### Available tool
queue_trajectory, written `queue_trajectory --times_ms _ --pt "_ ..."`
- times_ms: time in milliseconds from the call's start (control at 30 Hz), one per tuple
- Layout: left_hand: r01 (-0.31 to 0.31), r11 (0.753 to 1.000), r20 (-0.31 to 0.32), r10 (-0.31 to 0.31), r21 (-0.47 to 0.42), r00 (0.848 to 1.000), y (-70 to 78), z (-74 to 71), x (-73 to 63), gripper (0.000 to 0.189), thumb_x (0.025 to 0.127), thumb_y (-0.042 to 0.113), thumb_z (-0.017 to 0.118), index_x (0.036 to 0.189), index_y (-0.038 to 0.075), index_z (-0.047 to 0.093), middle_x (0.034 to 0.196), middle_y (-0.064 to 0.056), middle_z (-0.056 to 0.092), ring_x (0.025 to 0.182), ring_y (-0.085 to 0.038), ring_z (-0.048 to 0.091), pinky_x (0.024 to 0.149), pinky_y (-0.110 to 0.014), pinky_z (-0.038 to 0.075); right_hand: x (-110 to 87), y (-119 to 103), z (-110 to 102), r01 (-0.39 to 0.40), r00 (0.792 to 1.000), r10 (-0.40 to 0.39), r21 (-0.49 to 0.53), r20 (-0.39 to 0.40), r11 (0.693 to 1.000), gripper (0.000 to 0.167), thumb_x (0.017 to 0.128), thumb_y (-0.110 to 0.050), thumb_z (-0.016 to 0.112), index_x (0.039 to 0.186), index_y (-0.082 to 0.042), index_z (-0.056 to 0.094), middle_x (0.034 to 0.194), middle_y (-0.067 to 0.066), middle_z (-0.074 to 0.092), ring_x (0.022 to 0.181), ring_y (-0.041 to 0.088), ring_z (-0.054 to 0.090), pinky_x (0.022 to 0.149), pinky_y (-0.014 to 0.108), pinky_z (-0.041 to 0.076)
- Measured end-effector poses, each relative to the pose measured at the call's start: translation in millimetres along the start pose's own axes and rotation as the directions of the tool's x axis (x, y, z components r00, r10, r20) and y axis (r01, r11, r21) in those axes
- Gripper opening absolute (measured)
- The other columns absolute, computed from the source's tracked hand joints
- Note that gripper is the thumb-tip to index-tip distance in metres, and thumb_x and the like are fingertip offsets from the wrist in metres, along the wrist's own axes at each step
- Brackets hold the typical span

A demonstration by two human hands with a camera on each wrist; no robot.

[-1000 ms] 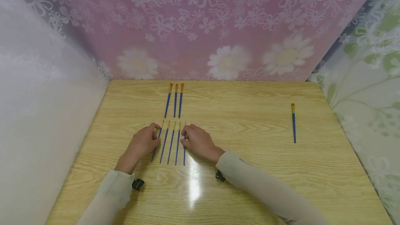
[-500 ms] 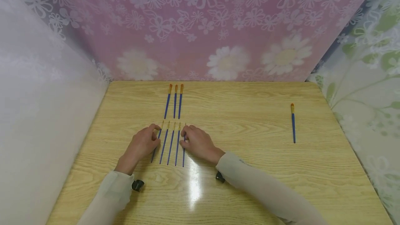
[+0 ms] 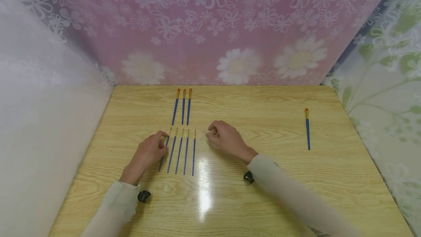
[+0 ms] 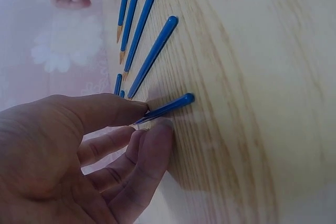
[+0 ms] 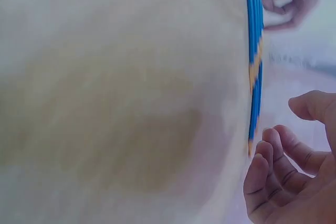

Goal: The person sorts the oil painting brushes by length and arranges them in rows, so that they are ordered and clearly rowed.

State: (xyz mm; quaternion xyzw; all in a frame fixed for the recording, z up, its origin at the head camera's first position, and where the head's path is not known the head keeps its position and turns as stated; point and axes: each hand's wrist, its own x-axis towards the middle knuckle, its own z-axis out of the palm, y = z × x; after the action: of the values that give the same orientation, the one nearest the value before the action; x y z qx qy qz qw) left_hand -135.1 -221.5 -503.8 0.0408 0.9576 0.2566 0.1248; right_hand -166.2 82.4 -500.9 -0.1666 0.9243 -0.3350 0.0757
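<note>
My left hand (image 3: 149, 151) pinches the leftmost thin paintbrush (image 3: 163, 158) of a front row, thumb and fingers meeting on its handle. The left wrist view shows the blue handle (image 4: 176, 105) of this brush poking out past the fingertips. Several more thin brushes lie roughly parallel on its right, gold ferrules pointing away. Just right of the row's last paintbrush (image 3: 194, 153), my right hand (image 3: 228, 140) hovers with its fingers loosely curved. Thumb and fingers of the right hand (image 5: 294, 182) stand apart in its wrist view, holding nothing.
Behind the row lie three wider paintbrushes (image 3: 175, 111) with orange bristles. One more wide paintbrush (image 3: 308, 131) lies alone at the right of the wooden table (image 3: 263, 200). A pink flowered backdrop (image 3: 184, 28) rises along the back edge, with light panels on both sides.
My right hand has let go of the rightmost thin brush and moved away to the right. That brush's lower end had shifted slightly before. My left hand keeps its place.
</note>
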Motion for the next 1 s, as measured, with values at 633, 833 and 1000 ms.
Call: queue_trajectory --times_ms 633,833,1000 --pt "-0.001 1.000 -0.009 0.001 -0.006 1.000 -1.0 0.0 -1.1 0.046 0.101 0.012 0.069 0.145 0.003 0.060 0.103 -0.011 0.071 0.088 -0.024 0.062 0.080 -0.043 0.054 -25.6 98.8 -112.2 -0.124 0.979 0.112 -0.059 -0.172 0.991 0.028 0.111 -0.024 0.062 0.125 -0.001 0.070 0.110 0.017 0.072 0.094 0.032 0.068 0.083 0.051 0.054" --pt "-0.002 1.000 -0.010 0.002 0.006 1.000 -0.6 -0.8 -1.3 0.045 0.101 0.012 0.068 0.145 0.003 0.061 0.101 -0.010 0.071 0.086 -0.023 0.062 0.075 -0.040 0.053 -42.0 124.4 -140.4 -0.177 0.962 0.158 -0.068 -0.225 0.982 0.031 0.112 -0.027 0.059 0.126 -0.001 0.068 0.113 0.019 0.071 0.098 0.035 0.067 0.084 0.053 0.053" --pt "-0.003 1.000 -0.021 0.003 0.003 1.000 -0.5 -0.5 -2.5 0.045 0.101 0.012 0.068 0.144 0.003 0.062 0.101 -0.011 0.071 0.086 -0.023 0.062 0.076 -0.041 0.054 -52.7 145.4 -158.5 -0.226 0.945 0.211 -0.036 -0.249 0.973 0.037 0.113 -0.030 0.057 0.130 0.001 0.066 0.117 0.022 0.069 0.102 0.039 0.066 0.091 0.059 0.049"
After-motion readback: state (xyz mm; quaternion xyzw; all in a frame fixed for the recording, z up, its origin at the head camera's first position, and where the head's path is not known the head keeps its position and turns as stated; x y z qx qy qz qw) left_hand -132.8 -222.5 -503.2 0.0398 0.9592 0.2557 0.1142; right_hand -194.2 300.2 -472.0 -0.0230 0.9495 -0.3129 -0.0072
